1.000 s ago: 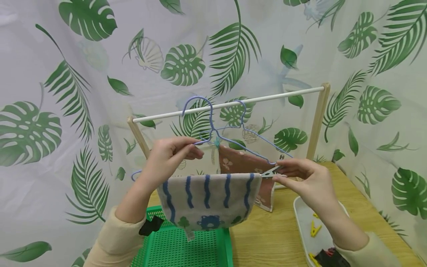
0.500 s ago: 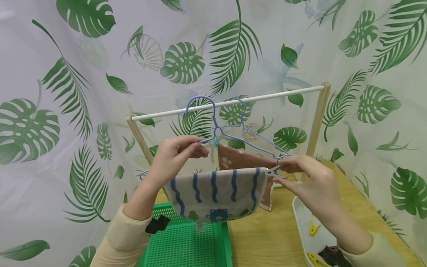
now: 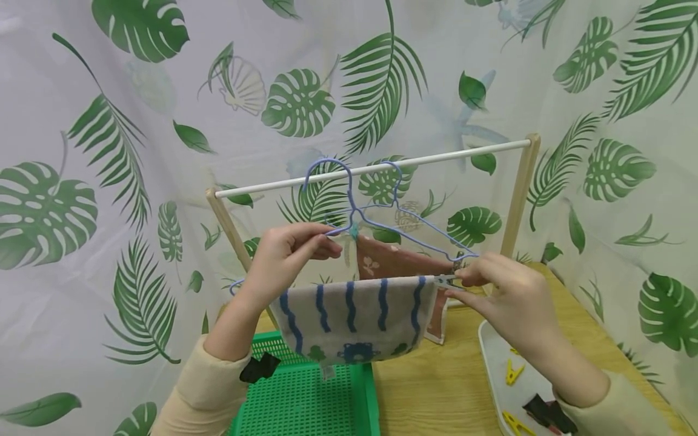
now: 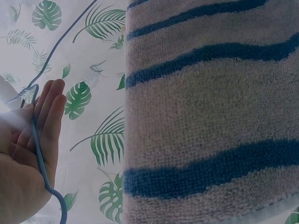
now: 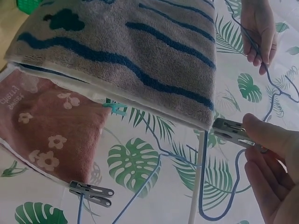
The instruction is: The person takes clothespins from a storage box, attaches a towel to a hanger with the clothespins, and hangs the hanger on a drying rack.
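The left hand (image 3: 283, 257) pinches one shoulder of a blue hanger (image 3: 351, 192), thumb against fingers, while the striped towel (image 3: 360, 315) hangs folded over its lower bar. At the towel's top corner the right hand (image 3: 507, 290) squeezes a grey clip (image 5: 229, 132) between thumb and fingers — whether it bites the cloth, I can't tell. Behind hangs a pink towel (image 3: 382, 260), below the white rail (image 3: 463, 154). On the table (image 3: 431, 387) sit a green basket (image 3: 366, 387) and, to the right, a white tray (image 3: 483, 339) — yellow clips (image 3: 514, 372) inside.
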Demonstrator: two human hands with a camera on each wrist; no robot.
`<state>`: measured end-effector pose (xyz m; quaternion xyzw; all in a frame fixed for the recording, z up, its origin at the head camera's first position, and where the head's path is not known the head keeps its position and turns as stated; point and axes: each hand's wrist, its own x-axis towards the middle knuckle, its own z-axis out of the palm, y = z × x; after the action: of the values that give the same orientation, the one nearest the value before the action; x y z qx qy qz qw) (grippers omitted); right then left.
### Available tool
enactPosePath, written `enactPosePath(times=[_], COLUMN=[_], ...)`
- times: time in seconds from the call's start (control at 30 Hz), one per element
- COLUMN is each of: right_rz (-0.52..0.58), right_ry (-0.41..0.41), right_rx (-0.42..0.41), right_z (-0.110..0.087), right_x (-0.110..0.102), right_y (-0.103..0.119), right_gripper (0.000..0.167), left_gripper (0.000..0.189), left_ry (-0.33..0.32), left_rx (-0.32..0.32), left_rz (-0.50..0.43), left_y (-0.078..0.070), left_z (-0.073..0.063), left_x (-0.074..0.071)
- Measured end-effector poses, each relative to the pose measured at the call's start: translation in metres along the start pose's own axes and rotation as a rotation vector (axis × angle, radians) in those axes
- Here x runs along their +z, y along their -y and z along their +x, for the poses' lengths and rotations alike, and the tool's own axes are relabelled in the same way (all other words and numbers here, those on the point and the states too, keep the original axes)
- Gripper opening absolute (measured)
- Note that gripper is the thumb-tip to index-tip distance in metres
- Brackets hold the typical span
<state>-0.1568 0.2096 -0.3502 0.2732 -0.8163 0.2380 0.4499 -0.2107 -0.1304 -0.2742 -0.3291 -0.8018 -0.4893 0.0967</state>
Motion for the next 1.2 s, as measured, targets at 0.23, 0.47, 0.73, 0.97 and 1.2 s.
enactPosePath(times=[0.23, 0.47, 0.73, 0.97, 1.2], right_rz=[0.054, 0.029, 0.008, -0.027, -0.102], right_ry=[0.014, 0.015, 0.075, 0.089, 0.039], right_rx=[-0.039, -0.113, -0.164, -0.203, -0.276], right_z=[0.004, 0.008, 0.010, 0.011, 0.009], right_x=[0.001, 0.001, 0.000, 0.006, 0.015], right_y=[-0.003, -0.002, -0.003, -0.003, -0.001], right_gripper=[0.056, 0.058, 0.012, 0.015, 0.057], left_gripper=[0.024, 0.024, 0.024, 0.022, 0.020], left_ry=[0.017, 0.034, 0.067, 0.098, 0.112], left_rx=[0.006, 0.034, 0.093, 0.134, 0.154], left_rz=[-0.011, -0.005, 0.047, 0.029, 0.013], left_y=[-0.001, -0.002, -0.001, 0.000, -0.003], left_z=[-0.002, -0.002, -0.002, -0.002, -0.002], left_x=[0.002, 0.002, 0.001, 0.001, 0.002])
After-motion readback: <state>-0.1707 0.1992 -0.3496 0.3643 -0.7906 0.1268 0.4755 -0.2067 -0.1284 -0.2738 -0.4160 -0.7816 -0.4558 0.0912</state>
